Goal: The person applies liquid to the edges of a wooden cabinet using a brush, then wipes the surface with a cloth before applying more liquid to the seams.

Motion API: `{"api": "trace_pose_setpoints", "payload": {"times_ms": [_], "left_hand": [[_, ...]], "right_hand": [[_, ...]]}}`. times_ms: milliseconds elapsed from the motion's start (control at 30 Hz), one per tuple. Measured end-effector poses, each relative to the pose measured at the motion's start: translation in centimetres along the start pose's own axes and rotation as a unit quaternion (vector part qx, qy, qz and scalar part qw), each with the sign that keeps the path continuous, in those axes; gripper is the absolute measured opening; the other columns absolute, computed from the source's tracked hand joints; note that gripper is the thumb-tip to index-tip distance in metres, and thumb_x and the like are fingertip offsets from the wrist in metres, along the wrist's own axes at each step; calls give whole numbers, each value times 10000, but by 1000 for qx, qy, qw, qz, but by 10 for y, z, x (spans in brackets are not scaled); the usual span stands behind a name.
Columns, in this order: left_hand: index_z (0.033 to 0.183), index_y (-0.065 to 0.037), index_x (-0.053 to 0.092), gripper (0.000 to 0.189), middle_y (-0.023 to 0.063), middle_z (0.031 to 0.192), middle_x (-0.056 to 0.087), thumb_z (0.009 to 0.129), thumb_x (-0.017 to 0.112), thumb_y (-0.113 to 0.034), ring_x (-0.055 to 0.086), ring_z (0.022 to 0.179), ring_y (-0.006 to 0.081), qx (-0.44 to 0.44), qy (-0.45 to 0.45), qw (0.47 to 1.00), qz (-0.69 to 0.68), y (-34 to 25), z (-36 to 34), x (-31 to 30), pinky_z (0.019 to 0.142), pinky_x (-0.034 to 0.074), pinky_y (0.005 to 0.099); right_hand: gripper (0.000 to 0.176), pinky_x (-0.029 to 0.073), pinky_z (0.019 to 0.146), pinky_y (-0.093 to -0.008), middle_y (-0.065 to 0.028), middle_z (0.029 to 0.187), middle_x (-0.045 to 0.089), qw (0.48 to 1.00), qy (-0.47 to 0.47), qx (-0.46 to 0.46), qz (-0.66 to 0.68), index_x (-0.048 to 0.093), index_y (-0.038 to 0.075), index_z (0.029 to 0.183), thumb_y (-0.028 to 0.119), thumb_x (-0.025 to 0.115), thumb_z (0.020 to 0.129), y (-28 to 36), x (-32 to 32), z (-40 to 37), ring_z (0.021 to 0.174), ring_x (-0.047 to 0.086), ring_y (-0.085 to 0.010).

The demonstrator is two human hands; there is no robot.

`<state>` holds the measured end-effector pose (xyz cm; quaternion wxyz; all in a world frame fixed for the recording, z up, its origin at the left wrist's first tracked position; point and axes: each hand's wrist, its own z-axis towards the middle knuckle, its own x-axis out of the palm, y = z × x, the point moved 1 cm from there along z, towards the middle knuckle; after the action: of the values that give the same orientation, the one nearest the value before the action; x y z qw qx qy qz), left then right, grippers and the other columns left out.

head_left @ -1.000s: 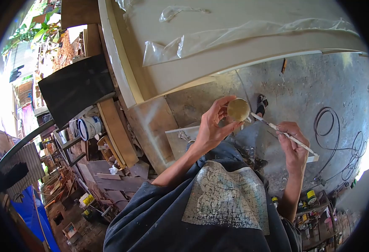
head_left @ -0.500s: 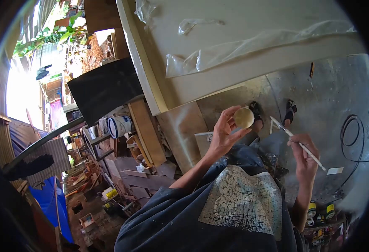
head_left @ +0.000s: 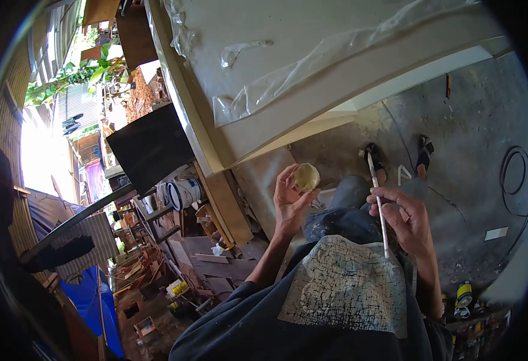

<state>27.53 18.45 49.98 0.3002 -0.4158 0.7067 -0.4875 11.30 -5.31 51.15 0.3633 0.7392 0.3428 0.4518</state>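
My left hand (head_left: 291, 201) is closed around a small round cup (head_left: 306, 178) with a pale yellowish content or inside, its opening facing up toward me. In my right hand (head_left: 405, 218) I grip a long, thin paintbrush (head_left: 380, 219) with a pale, stained handle; its tip points away from me, above my shoe. The brush and the cup are apart. Beyond both hands lies a large pale cream panel piece (head_left: 312, 108) with a raised edge, and a clear plastic sheet (head_left: 288, 72) lies crumpled over it.
A white bucket (head_left: 184, 194) stands at the left beside wooden boards (head_left: 222, 201). A dark sheet (head_left: 152, 147) juts out next to the panel's left edge. On the concrete floor (head_left: 474, 132) lie a coiled black cable (head_left: 513, 180) and a small white card (head_left: 496, 233). Cans (head_left: 464, 293) stand lower right.
My left hand and the cup have shifted left in view. My right hand has moved left, with the brush turned more upright. The view has also shifted and turned a little.
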Motion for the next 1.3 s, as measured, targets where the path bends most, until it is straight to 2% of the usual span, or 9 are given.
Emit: {"api": "trace_pose_setpoints", "payload": {"times_ms": [200, 300, 333, 433, 467, 600, 1000, 1100, 1300], "left_hand": [[1437, -84, 454, 670, 141, 1374, 560, 855, 760, 44, 617, 1214, 264, 7, -27, 1000, -5, -4, 0, -12, 1081, 530, 459], [1437, -82, 455, 665, 141, 1378, 561, 856, 755, 44, 623, 1205, 261, 7, -38, 999, -18, -4, -1, -25, 1064, 535, 442], [1435, -78, 456, 663, 138, 1370, 567, 856, 753, 45, 628, 1198, 259, 1, -48, 999, -11, -4, -2, -30, 1055, 536, 434], [1434, -60, 448, 653, 135, 1347, 583, 864, 747, 43, 635, 1190, 259, -5, -71, 997, 4, -5, -11, -31, 1042, 534, 413], [1437, -50, 438, 648, 137, 1339, 587, 872, 745, 38, 634, 1196, 261, -2, -76, 997, 5, -7, -14, -32, 1047, 529, 408], [1437, -40, 428, 648, 138, 1339, 585, 878, 749, 26, 624, 1208, 258, 4, -91, 995, 29, -1, -22, -45, 1054, 522, 394], [1430, -30, 421, 647, 142, 1355, 552, 877, 752, 17, 589, 1245, 247, -27, -132, 990, 32, 8, -38, -66, 1079, 515, 386], [1388, -18, 466, 575, 142, 1267, 624, 883, 736, 22, 664, 1103, 232, -10, -159, 986, 40, 9, -42, -56, 1010, 521, 361], [1400, -18, 459, 596, 146, 1256, 620, 876, 740, 25, 666, 1106, 240, -11, -156, 987, 40, 11, -46, -60, 1005, 526, 363]], "right_hand": [[141, 593, 763, -299, -113, 965, 710, 998, -28, 21, -60, 638, -22, 1129, -49, 587, 1001, -23, 8, 19, 868, 702, -156], [101, 588, 720, -312, -119, 926, 707, 990, -59, -36, -121, 624, -11, 1072, -59, 592, 989, -17, 29, 37, 832, 710, -165], [136, 579, 729, -353, -134, 977, 702, 990, -60, -39, -120, 628, 6, 1055, -79, 607, 952, -20, 35, 43, 847, 702, -213], [183, 543, 794, -337, -106, 1047, 692, 926, -21, -238, -291, 623, 8, 1040, -114, 611, 905, -17, 40, 58, 907, 662, -247], [204, 539, 810, -382, -124, 1204, 663, 931, -17, -261, -254, 624, 15, 1010, -112, 667, 856, -24, 47, 63, 948, 632, -300], [243, 553, 806, -392, -175, 1491, 522, 896, 25, -367, -248, 627, 13, 1005, -32, 758, 805, -32, 71, 91, 1005, 646, -303], [222, 569, 841, -407, -154, 1546, 480, 889, 7, -381, -254, 634, 16, 959, -10, 781, 795, -54, 101, 120, 1048, 637, -326], [210, 574, 844, -409, -149, 1524, 496, 896, 11, -356, -266, 634, 19, 959, -21, 770, 804, -60, 92, 116, 1049, 635, -325], [210, 580, 834, -403, -151, 1486, 512, 908, 5, -344, -238, 634, 22, 963, -28, 769, 810, -57, 93, 118, 1056, 629, -313]]}}
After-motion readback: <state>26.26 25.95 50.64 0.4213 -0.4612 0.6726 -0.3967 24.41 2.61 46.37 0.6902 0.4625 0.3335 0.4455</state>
